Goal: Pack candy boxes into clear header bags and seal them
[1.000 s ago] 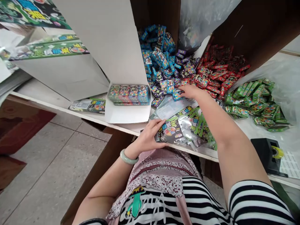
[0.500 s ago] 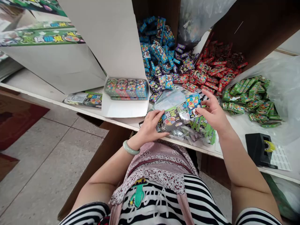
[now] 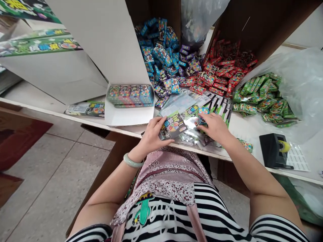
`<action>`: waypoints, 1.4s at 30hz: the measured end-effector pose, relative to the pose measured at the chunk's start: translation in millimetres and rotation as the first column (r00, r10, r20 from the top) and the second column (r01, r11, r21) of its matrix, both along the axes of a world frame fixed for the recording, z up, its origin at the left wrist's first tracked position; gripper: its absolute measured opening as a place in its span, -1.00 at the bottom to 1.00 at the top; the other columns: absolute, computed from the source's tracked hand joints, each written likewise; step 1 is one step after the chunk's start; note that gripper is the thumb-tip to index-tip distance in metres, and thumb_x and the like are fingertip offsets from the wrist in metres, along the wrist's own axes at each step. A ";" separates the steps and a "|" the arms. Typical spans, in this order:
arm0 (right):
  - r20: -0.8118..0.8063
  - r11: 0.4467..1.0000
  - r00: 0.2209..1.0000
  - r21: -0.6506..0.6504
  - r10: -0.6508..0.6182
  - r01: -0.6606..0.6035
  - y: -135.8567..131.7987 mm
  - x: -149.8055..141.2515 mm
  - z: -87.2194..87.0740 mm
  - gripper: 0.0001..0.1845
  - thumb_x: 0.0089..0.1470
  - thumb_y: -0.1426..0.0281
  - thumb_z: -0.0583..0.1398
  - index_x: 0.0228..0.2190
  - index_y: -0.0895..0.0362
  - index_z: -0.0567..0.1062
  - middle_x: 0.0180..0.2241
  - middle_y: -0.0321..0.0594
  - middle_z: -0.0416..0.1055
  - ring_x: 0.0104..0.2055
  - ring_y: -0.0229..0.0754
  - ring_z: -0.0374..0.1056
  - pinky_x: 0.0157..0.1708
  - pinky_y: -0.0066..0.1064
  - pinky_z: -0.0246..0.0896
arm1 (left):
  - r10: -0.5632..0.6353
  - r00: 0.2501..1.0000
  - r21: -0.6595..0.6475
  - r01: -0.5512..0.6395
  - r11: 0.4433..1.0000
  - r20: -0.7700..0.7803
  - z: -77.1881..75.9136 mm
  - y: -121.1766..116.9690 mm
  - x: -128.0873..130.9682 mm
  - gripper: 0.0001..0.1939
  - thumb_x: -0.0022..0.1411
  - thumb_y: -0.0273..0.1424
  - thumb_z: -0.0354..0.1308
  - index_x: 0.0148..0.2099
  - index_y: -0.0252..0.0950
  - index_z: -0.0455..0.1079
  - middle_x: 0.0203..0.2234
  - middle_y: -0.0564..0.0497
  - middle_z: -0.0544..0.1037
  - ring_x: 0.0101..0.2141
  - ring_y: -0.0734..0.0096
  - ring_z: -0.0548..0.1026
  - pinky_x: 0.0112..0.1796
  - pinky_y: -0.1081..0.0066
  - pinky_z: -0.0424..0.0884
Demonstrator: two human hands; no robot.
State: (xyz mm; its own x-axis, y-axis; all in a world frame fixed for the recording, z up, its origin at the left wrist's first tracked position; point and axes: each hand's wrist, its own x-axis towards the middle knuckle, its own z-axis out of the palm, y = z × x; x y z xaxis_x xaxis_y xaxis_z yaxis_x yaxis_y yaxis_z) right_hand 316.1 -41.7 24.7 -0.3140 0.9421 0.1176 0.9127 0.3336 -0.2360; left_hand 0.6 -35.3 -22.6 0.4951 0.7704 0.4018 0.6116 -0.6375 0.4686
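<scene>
My left hand (image 3: 154,136) is closed on a black printed bag (image 3: 174,126) with colourful lettering, thumb along its lower edge and fingers at its upper left. My right hand (image 3: 215,127) pinches a small blue candy packet (image 3: 202,112) over the bag's clear right end. Whether the packet is inside the bag or just above it I cannot tell. Under and behind both hands lie more flat black-and-green printed bags (image 3: 219,106) and clear plastic. My right fingers partly cover the packet.
An open white box (image 3: 130,116) holds stacked packets. Behind are piles of blue packets (image 3: 161,53), purple packets (image 3: 193,67) and red packets (image 3: 222,77). Green packets (image 3: 272,97) lie by a plastic bag at right. A black tape dispenser (image 3: 271,151) stands near the table's front edge.
My right hand has moved left and lower with the blue packet, which now lies closer to the bag. My left hand keeps its hold. The whole view has shifted slightly.
</scene>
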 end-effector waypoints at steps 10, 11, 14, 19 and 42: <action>-0.130 0.960 0.986 -0.243 0.108 -0.138 44.1 54.5 -11.0 -0.13 -0.09 0.18 0.42 0.24 0.03 0.35 0.34 0.02 0.15 0.40 0.29 -0.01 0.32 0.26 -0.10 | -0.073 0.997 -0.061 0.075 0.995 0.036 -1.8 -0.8 -3.0 0.04 0.06 0.02 0.37 0.44 -0.18 0.01 0.16 -0.24 0.29 0.16 -0.09 0.34 0.19 -0.14 0.34; -0.182 0.962 0.977 -0.224 0.114 -0.154 43.1 53.8 -9.4 -0.18 -0.07 0.17 0.41 0.21 0.04 0.39 0.31 0.02 0.20 0.37 0.24 0.08 0.32 0.21 -0.07 | -0.080 0.996 -0.057 0.082 0.995 0.036 -0.9 -1.3 -3.2 0.03 0.07 0.02 0.37 0.45 -0.19 0.01 0.16 -0.25 0.28 0.16 -0.09 0.34 0.18 -0.14 0.34; -0.351 0.968 0.923 -0.127 0.160 -0.217 24.7 45.0 10.1 -0.23 -0.02 0.13 0.38 0.21 -0.02 0.40 0.28 -0.06 0.23 0.34 0.13 0.15 0.33 0.08 0.01 | -0.095 0.995 -0.050 0.095 0.994 0.015 0.8 -2.3 -5.1 0.03 0.08 0.02 0.36 0.45 -0.20 0.00 0.15 -0.27 0.29 0.16 -0.10 0.34 0.17 -0.13 0.35; -0.333 0.903 0.879 -0.143 0.342 -0.405 -9.2 21.7 52.6 -0.25 -0.04 0.15 0.42 0.19 -0.13 0.44 0.28 -0.17 0.26 0.30 0.14 0.19 0.31 0.06 0.08 | -0.190 0.982 -0.073 0.190 0.979 0.006 3.7 -0.8 -2.2 0.04 0.07 0.01 0.37 0.45 -0.20 0.00 0.16 -0.27 0.31 0.16 -0.12 0.34 0.17 -0.14 0.33; -0.631 0.973 0.774 -0.209 -0.056 -0.100 -48.2 -40.9 1.8 -0.51 0.04 0.15 0.36 0.00 -0.03 0.45 0.18 -0.07 0.25 0.19 0.13 0.31 0.14 0.07 0.33 | -0.047 0.982 -0.081 0.063 0.995 0.182 7.6 -25.1 26.8 -0.03 0.00 -0.06 0.43 0.34 -0.26 0.09 0.13 -0.27 0.29 0.17 -0.12 0.32 0.17 -0.12 0.34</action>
